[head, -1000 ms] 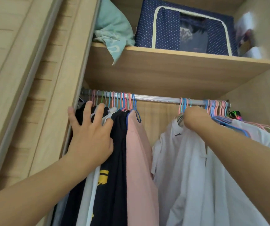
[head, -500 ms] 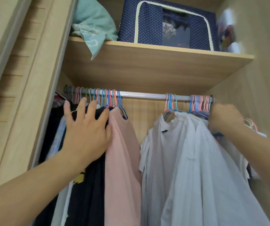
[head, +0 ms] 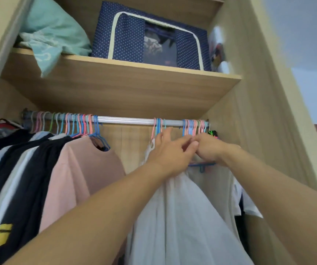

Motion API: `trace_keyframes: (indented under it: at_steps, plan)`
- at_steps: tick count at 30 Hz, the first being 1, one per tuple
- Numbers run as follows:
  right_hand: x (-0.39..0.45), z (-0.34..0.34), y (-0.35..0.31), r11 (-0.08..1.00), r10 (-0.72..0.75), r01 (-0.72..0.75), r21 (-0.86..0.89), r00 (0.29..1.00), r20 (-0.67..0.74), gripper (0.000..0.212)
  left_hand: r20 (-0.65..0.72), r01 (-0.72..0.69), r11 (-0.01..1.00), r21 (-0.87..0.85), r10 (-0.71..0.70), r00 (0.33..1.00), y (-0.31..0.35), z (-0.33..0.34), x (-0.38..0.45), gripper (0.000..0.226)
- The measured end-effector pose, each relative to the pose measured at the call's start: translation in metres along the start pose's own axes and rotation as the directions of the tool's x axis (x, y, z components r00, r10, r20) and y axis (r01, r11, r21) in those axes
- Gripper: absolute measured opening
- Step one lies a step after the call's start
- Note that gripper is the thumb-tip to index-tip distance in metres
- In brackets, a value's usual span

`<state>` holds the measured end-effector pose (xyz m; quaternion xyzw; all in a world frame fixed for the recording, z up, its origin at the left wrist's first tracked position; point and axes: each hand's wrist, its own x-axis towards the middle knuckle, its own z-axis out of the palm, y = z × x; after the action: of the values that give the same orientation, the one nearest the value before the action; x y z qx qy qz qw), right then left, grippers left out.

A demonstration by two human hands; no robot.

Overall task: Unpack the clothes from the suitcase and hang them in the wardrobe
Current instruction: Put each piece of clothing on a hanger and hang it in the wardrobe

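Wardrobe: wooden wardrobe (head: 253, 104), open, with a metal rail (head: 127, 120) under a shelf that holds a blue storage box (head: 130, 35).
Clothes: white garment (head: 176, 217) hangs beneath my hands; pink top (head: 81, 169) and dark pieces crowd the rail's other end.
Left hand: my left hand (head: 169, 152) reaches up with fingers loosely extended, touching the white collar.
Right hand: my right hand (head: 209, 148) looks curled around something (I cannot tell what).
Advice: I'd steady the blue hanger (head: 201, 165), seat hooks fully, then space garments evenly.
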<state>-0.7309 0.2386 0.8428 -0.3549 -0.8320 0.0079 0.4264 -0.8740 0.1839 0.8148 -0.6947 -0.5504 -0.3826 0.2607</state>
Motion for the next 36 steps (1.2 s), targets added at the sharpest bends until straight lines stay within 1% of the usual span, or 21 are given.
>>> trace_keyframes:
  at_steps: [1,2,3,4,5,6,7,8,10,11,12,14,16,17,21,23,25,28,32,34,36]
  plan:
    - [0.002,-0.005,0.011,0.976,-0.023,0.001,-0.218,0.995,-0.099,0.026,0.044,-0.031,0.994,0.106,0.026,0.999,0.001,0.000,0.006,0.049]
    - [0.003,-0.009,0.022,0.877,-0.068,-0.037,-0.480,0.977,-0.200,0.024,0.089,-0.054,0.972,0.228,0.035,0.995,0.001,-0.002,0.006,0.045]
    - [0.003,-0.010,0.033,0.725,-0.122,-0.094,-0.682,0.957,-0.262,0.025,0.118,-0.063,0.944,0.324,0.026,0.993,0.001,-0.005,0.005,0.039]
    - [0.000,-0.011,0.038,0.580,-0.134,-0.146,-0.802,0.953,-0.270,0.029,0.121,-0.052,0.927,0.372,0.008,0.993,-0.002,-0.007,0.002,0.034]
    - [0.000,-0.008,0.042,0.486,-0.116,-0.162,-0.859,0.962,-0.247,0.036,0.099,-0.035,0.922,0.386,-0.004,0.995,-0.006,-0.009,-0.002,0.031]
    - [-0.002,-0.005,0.044,0.453,-0.093,-0.162,-0.877,0.970,-0.227,0.043,0.072,-0.005,0.927,0.374,-0.023,0.997,-0.012,-0.012,-0.006,0.029]
    - [-0.002,-0.004,0.045,0.440,-0.085,-0.163,-0.883,0.971,-0.222,0.046,0.046,0.022,0.935,0.354,-0.040,0.998,-0.019,-0.016,-0.010,0.027]
    - [-0.001,-0.004,0.044,0.434,-0.106,-0.162,-0.886,0.968,-0.229,0.043,0.027,0.044,0.940,0.338,-0.056,0.998,-0.026,-0.019,-0.012,0.026]
    - [0.001,-0.008,0.041,0.431,-0.145,-0.161,-0.888,0.959,-0.244,0.035,0.026,0.082,0.940,0.331,-0.096,0.995,-0.038,-0.025,-0.017,0.026]
    - [0.003,-0.009,0.039,0.434,-0.142,-0.141,-0.890,0.964,-0.223,0.030,0.037,0.097,0.938,0.333,-0.116,0.993,-0.042,-0.028,-0.018,0.027]
    - [0.003,-0.009,0.036,0.454,-0.141,-0.120,-0.883,0.969,-0.204,0.026,0.051,0.108,0.939,0.326,-0.132,0.990,-0.044,-0.031,-0.019,0.030]
    - [0.004,-0.009,0.029,0.524,-0.120,-0.119,-0.843,0.970,-0.211,0.022,0.085,0.115,0.949,0.292,-0.145,0.986,-0.047,-0.034,-0.022,0.043]
    - [0.007,-0.008,0.019,0.558,-0.147,-0.123,-0.820,0.959,-0.244,0.022,0.095,0.109,0.962,0.250,-0.137,0.986,-0.048,-0.034,-0.025,0.054]
    - [0.009,-0.007,0.015,0.570,-0.150,-0.123,-0.813,0.957,-0.250,0.021,0.093,0.100,0.968,0.228,-0.124,0.988,-0.048,-0.032,-0.028,0.055]
    - [0.022,-0.008,-0.004,0.710,-0.079,-0.140,-0.691,0.958,-0.276,0.020,0.107,0.027,0.981,0.194,-0.048,0.993,-0.051,-0.026,-0.036,0.050]
    - [0.025,-0.014,-0.011,0.746,-0.064,-0.149,-0.649,0.954,-0.293,0.022,0.123,0.005,0.980,0.201,-0.031,0.992,-0.055,-0.027,-0.037,0.049]
    - [0.022,-0.020,-0.015,0.754,-0.064,-0.169,-0.635,0.943,-0.328,0.025,0.130,-0.004,0.979,0.204,-0.023,0.991,-0.057,-0.029,-0.037,0.050]
    - [0.013,-0.027,-0.022,0.737,-0.080,-0.216,-0.640,0.913,-0.401,0.025,0.145,-0.032,0.972,0.232,-0.002,0.989,-0.055,-0.031,-0.036,0.051]
    - [0.005,-0.026,-0.036,0.763,-0.011,-0.240,-0.600,0.924,-0.383,0.028,0.139,-0.048,0.969,0.242,0.014,0.990,-0.055,-0.030,-0.035,0.055]
    - [-0.001,-0.021,-0.043,0.773,-0.027,-0.232,-0.591,0.918,-0.396,0.025,0.133,-0.064,0.971,0.231,0.033,0.991,-0.054,-0.028,-0.035,0.053]
    - [-0.011,-0.017,-0.050,0.785,-0.061,-0.230,-0.576,0.896,-0.441,0.023,0.125,-0.052,0.975,0.215,0.026,0.992,-0.055,-0.025,-0.037,0.055]
